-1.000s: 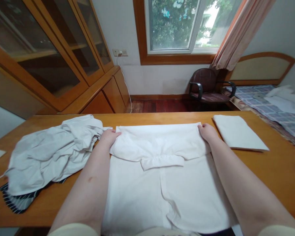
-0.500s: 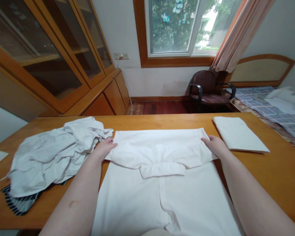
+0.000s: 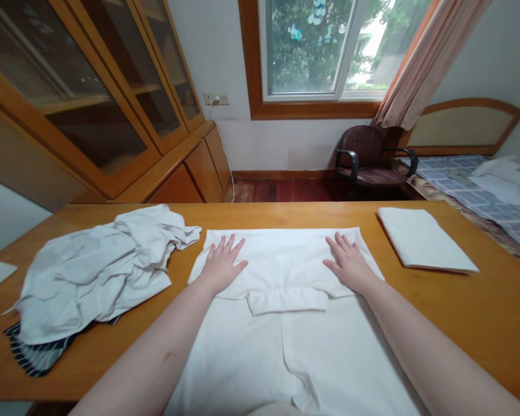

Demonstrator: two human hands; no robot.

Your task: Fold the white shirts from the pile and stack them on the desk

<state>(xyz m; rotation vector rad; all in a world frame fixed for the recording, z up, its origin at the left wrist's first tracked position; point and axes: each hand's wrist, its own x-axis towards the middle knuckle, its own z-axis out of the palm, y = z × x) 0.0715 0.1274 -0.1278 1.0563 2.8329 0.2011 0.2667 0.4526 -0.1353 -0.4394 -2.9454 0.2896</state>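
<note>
A white shirt (image 3: pixel 260 346) lies flat on the wooden table, its collar end folded down towards me so the collar rests on the body of the garment. My left hand (image 3: pixel 222 263) presses flat on the left part of the folded section, fingers spread. On the right part of the same fold lies my right hand (image 3: pixel 350 261), palm down with its fingers apart. Neither hand grips the cloth. The shirt's near end runs out of the bottom of the view.
A crumpled heap of white cloth (image 3: pixel 99 271) lies at the left, over a dark striped piece (image 3: pixel 39 352). At the right rests a neatly folded white cloth (image 3: pixel 424 240). Behind the table (image 3: pixel 472 323) stand a glass-fronted cabinet (image 3: pixel 134 138), an armchair (image 3: pixel 364 153) and a bed (image 3: pixel 472 179).
Both hands have let go of the fold's side edges and moved inward. They now lie spread on top of the folded section. The shirt has hardly shifted.
</note>
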